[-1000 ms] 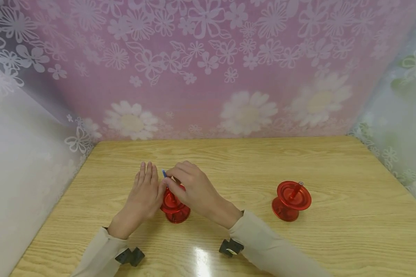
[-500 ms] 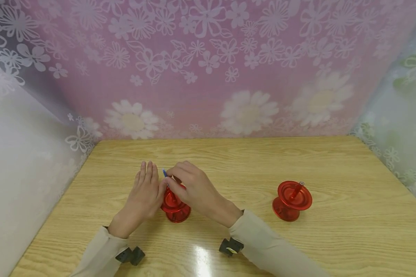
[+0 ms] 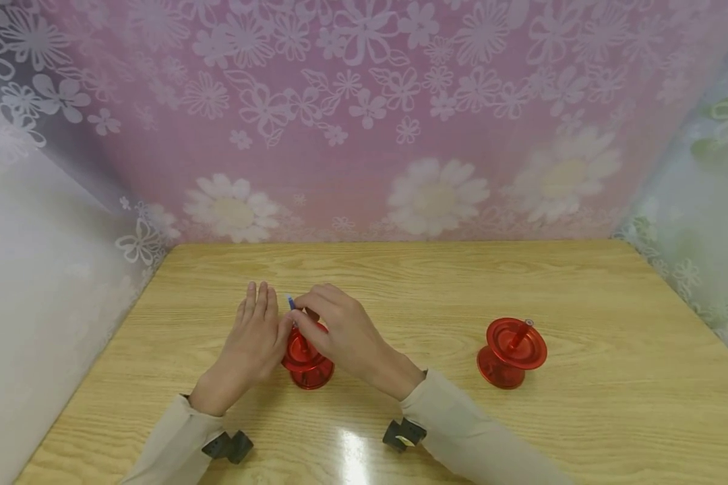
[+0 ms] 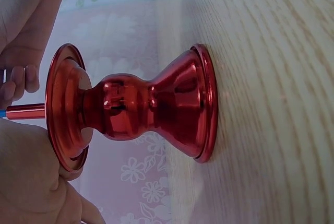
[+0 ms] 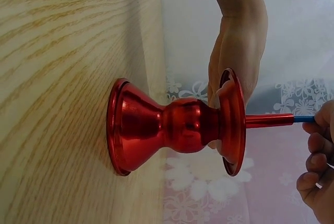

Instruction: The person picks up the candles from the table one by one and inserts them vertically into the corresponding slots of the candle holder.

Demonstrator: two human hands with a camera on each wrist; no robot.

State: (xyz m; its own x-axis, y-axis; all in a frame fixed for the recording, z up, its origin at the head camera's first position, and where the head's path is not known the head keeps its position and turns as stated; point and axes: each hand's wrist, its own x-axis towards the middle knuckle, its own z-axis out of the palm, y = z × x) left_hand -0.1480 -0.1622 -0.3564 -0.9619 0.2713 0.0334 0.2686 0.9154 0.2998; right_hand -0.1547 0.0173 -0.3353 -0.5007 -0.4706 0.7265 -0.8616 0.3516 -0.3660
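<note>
A shiny red candlestick-like stand (image 3: 311, 370) stands upright on the table, with a dish on top and a narrow tube rising from the dish's middle. A thin blue stick (image 5: 304, 119) sits at the end of that tube, in line with it. My right hand (image 3: 346, 333) pinches the blue stick between thumb and fingertips. My left hand (image 3: 251, 343) holds the dish's left rim, thumb side above and fingers extended beyond it. In the left wrist view the dish (image 4: 68, 106) overlaps the base of my left hand (image 4: 26, 166).
A second red stand (image 3: 503, 367) with the same dish and upright tube stands to the right on the wooden table (image 3: 400, 283). Patterned pink cloth (image 3: 340, 168) rises behind the table, with pale walls at both sides. Small dark devices (image 3: 403, 433) sit at the wrists.
The blue stick's top has shifted very slightly to the right with my right hand. My left hand and both stands look the same.
</note>
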